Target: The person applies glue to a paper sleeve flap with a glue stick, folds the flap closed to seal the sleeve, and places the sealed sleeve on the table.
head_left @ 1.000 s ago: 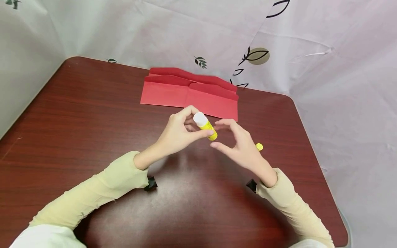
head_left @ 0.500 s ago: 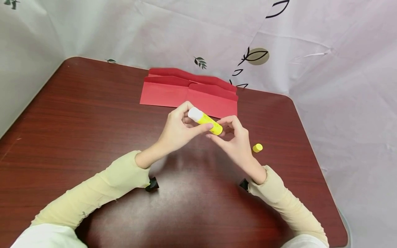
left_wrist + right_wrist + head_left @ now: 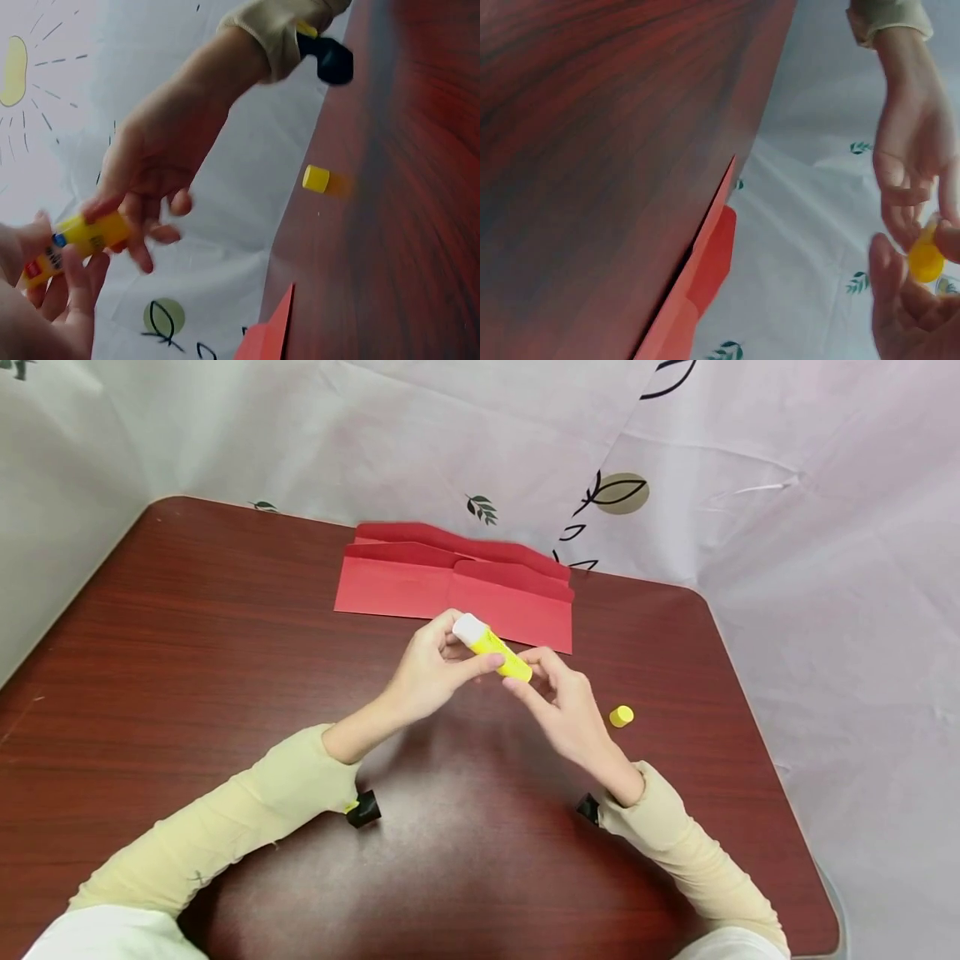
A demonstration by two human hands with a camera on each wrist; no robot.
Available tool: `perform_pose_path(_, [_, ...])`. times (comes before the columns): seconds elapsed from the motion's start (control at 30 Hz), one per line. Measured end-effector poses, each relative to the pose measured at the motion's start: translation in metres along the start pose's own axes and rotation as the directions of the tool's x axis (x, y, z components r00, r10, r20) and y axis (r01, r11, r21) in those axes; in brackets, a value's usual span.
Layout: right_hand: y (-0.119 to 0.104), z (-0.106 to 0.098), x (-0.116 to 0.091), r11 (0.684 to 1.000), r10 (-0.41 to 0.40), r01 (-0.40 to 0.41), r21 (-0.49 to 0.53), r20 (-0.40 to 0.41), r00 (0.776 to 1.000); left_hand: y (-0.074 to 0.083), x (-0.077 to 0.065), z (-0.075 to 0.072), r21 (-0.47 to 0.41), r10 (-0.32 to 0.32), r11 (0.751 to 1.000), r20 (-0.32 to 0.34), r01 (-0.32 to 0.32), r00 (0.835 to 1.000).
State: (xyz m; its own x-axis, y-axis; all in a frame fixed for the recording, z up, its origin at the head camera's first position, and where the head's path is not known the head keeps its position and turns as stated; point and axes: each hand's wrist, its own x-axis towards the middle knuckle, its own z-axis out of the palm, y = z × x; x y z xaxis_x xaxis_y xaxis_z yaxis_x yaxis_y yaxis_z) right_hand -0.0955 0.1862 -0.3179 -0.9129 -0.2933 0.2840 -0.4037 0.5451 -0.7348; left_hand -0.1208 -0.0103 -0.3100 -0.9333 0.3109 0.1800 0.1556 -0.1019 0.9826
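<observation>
A glue stick (image 3: 501, 657) with a yellow barrel and a white top end is held above the table, tilted up to the left. My left hand (image 3: 423, 672) grips its barrel, thumb along the near side. At the lower yellow end, my right hand (image 3: 564, 706) pinches it between thumb and index finger. In the left wrist view the other fingers of the right hand (image 3: 161, 161) hang loosely below. On the table, right of the right hand, stands a small yellow cap (image 3: 621, 717). The right wrist view shows the round yellow base of the glue stick (image 3: 925, 262).
Several red envelopes (image 3: 390, 583) with raised flaps lie overlapping at the back of the brown wooden table (image 3: 187, 635). Behind the table hangs a pale curtain (image 3: 420, 435) with leaf prints. Black devices (image 3: 364, 810) sit at both wrists.
The right hand has come in from the right and taken hold of the glue stick's lower end. The glue stick has tilted further, its white end shifting left and up.
</observation>
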Motion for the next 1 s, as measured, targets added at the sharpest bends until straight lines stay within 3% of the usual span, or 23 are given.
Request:
perform_pose_path(0.07, [0.000, -0.003, -0.001, 0.996, 0.057, -0.065, 0.059, 0.129, 0.990, -0.001, 0.001, -0.004, 0.017, 0.018, 1.000, 0.070, -0.019, 0.997])
perform_pose_path(0.13, [0.002, -0.005, -0.001, 0.976, 0.076, -0.125, 0.177, 0.262, 0.962, -0.002, 0.002, -0.008, 0.024, 0.043, 0.999, 0.149, -0.047, 0.988])
perform_pose_path(0.2, [0.005, -0.008, -0.001, 0.923, 0.067, -0.211, 0.322, 0.406, 0.911, -0.004, 0.003, -0.012, 0.016, 0.061, 0.998, 0.224, -0.066, 0.973])
perform_pose_path(0.3, [0.009, -0.011, 0.000, 0.806, 0.047, -0.368, 0.464, 0.569, 0.821, -0.006, 0.004, -0.014, 0.011, 0.059, 0.998, 0.283, -0.064, 0.957])
perform_pose_path(0.33, [0.009, -0.012, 0.001, 0.776, 0.048, -0.405, 0.483, 0.596, 0.801, -0.007, 0.004, -0.015, 0.007, 0.055, 0.998, 0.284, -0.059, 0.957])
perform_pose_path(0.37, [0.010, -0.012, 0.001, 0.766, 0.046, -0.414, 0.492, 0.600, 0.798, -0.007, 0.005, -0.014, 0.006, 0.046, 0.999, 0.276, -0.049, 0.960])
perform_pose_path(0.43, [0.009, -0.011, 0.001, 0.774, 0.048, -0.379, 0.507, 0.550, 0.834, -0.008, 0.005, -0.013, 0.003, 0.033, 0.999, 0.238, -0.035, 0.971])
perform_pose_path(0.5, [0.008, -0.009, 0.000, 0.844, 0.050, -0.279, 0.459, 0.450, 0.892, -0.007, 0.005, -0.012, 0.001, 0.025, 1.000, 0.188, -0.026, 0.982])
perform_pose_path(0.57, [0.005, -0.008, -0.002, 0.927, 0.046, -0.165, 0.337, 0.336, 0.941, -0.007, 0.005, -0.011, 0.008, 0.023, 1.000, 0.146, -0.024, 0.989])
perform_pose_path(0.67, [-0.001, -0.005, -0.004, 0.989, 0.038, -0.070, 0.128, 0.234, 0.971, -0.005, 0.005, -0.011, 0.011, 0.019, 1.000, 0.118, -0.021, 0.993])
perform_pose_path(0.73, [-0.004, -0.003, -0.005, 0.996, 0.037, -0.053, 0.069, 0.207, 0.978, -0.005, 0.004, -0.011, 0.007, 0.022, 1.000, 0.123, -0.023, 0.992])
perform_pose_path(0.83, [-0.006, -0.003, -0.005, 0.989, 0.036, -0.067, 0.130, 0.227, 0.973, -0.006, 0.004, -0.012, -0.007, 0.052, 0.999, 0.149, -0.051, 0.987])
perform_pose_path(0.9, [-0.005, -0.004, -0.004, 0.964, 0.039, -0.109, 0.243, 0.277, 0.960, -0.007, 0.004, -0.012, -0.019, 0.082, 0.997, 0.172, -0.080, 0.982])
perform_pose_path(1.0, [0.000, -0.006, -0.002, 0.895, 0.049, -0.209, 0.393, 0.380, 0.924, -0.009, 0.004, -0.012, -0.035, 0.119, 0.993, 0.205, -0.115, 0.972])
